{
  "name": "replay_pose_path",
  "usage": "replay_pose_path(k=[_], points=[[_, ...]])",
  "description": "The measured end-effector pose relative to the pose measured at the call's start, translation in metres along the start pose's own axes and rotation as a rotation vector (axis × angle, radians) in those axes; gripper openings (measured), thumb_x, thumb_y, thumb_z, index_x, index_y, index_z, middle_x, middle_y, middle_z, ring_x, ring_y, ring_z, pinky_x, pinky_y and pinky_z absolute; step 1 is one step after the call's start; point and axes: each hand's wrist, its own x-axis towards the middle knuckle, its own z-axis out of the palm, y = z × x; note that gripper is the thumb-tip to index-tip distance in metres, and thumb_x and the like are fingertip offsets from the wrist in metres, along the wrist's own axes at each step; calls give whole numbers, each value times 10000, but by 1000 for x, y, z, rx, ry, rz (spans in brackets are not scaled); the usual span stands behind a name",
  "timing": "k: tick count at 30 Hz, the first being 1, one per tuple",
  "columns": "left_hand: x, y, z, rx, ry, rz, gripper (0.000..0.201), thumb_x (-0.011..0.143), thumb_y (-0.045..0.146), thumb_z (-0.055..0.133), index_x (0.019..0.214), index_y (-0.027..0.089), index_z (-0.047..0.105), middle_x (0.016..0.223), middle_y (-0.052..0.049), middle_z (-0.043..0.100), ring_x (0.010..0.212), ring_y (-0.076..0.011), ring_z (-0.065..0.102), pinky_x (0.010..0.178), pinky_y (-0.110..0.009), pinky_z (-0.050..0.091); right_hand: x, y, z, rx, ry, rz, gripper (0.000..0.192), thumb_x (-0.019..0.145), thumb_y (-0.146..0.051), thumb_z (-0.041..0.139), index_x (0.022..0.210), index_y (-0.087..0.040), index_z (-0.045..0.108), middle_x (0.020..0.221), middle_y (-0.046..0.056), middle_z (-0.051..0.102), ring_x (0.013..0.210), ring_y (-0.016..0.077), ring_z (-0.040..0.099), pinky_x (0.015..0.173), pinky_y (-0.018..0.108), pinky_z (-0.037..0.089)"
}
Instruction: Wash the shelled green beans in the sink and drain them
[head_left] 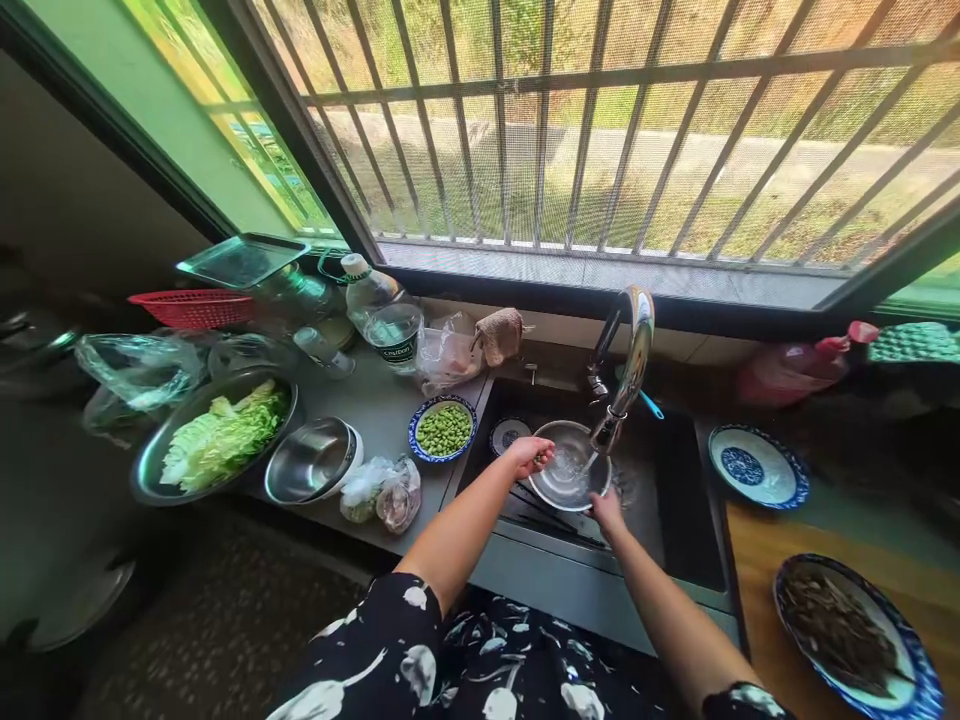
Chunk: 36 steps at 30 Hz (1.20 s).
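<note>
A metal bowl (559, 488) is over the sink (679, 500), under the curved chrome faucet (637, 350), with water running into it. My right hand (606, 512) grips the bowl's near right rim. At the bowl's left edge, my left hand (531, 457) has its fingers curled closed; what they hold, if anything, is too small to make out. Behind that hand, a small blue-and-white dish (510, 434) lies in the sink. To the left on the counter is a blue-rimmed plate of green beans (444, 430).
Left on the counter are a basin (144, 478) of cabbage (225, 435), steel bowls (307, 462), plastic bags (382, 490) and a large bottle (386, 320). At right are an empty plate (780, 470), a wooden board (757, 570) and a plate with brown strips (840, 635). A barred window stands behind.
</note>
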Motion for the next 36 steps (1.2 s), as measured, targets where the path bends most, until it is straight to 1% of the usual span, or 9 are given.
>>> replay_pose_path(k=[3,6,12,16,19,22,26,31,36], points=[[-10,4,-8,-2,30,47,97,787,105,563,881,111,580,651,-3,543,513,-42,512,468,-135,396,-1,-13,-2,-396,120,-272,609,713,-128,493,1298,-182,332,981,79,597,803,199,615,684,297,514],[-19,5,-18,2,99,78,124,778,36,528,880,92,573,654,-15,551,532,-48,535,537,-160,453,-8,-28,-5,-877,147,-533,644,748,-114,439,1367,-136,265,1322,174,387,1048,273,537,868,369,442],[-29,6,-54,103,402,191,220,759,-19,457,899,86,591,660,-31,572,553,-59,546,604,-191,475,-4,-56,-10,-1237,50,-625,522,820,-108,331,1336,-184,352,1394,207,245,851,294,624,778,455,442],[-35,15,-98,308,677,268,305,763,9,424,996,121,588,836,-76,611,776,-127,585,714,-239,459,9,-69,-23,-771,149,-336,494,767,-96,438,1258,-140,419,1291,245,368,938,307,585,808,460,418],[-35,24,-131,511,837,293,319,743,1,433,990,112,601,1072,-135,572,1063,-219,489,881,-324,381,10,-58,-15,-410,105,-101,410,679,-89,531,1087,-122,515,988,175,580,790,236,610,676,352,471],[-36,25,-152,700,908,307,318,708,-6,480,967,114,619,1188,-138,518,1175,-252,386,962,-346,293,6,-33,9,-253,2,-35,248,636,-112,558,880,-147,534,673,35,583,556,155,567,487,246,436],[-44,20,-160,888,935,308,297,717,51,508,941,191,643,1234,-71,509,1194,-270,357,946,-373,302,2,-5,33,-2,-136,24,206,588,-143,582,751,-179,462,537,-54,505,429,97,477,369,172,323],[-55,27,-145,1025,928,325,287,805,106,396,924,180,647,1168,-112,550,1203,-290,342,957,-437,269,7,4,38,241,-229,42,270,555,-184,625,771,-187,464,567,-62,535,415,82,462,356,156,310],[-48,18,-71,1082,645,432,357,854,426,388,937,204,655,978,-84,625,965,-216,539,854,-271,369,17,4,55,421,-201,21,318,611,-285,651,867,-205,481,697,-47,606,595,114,581,540,199,473]])
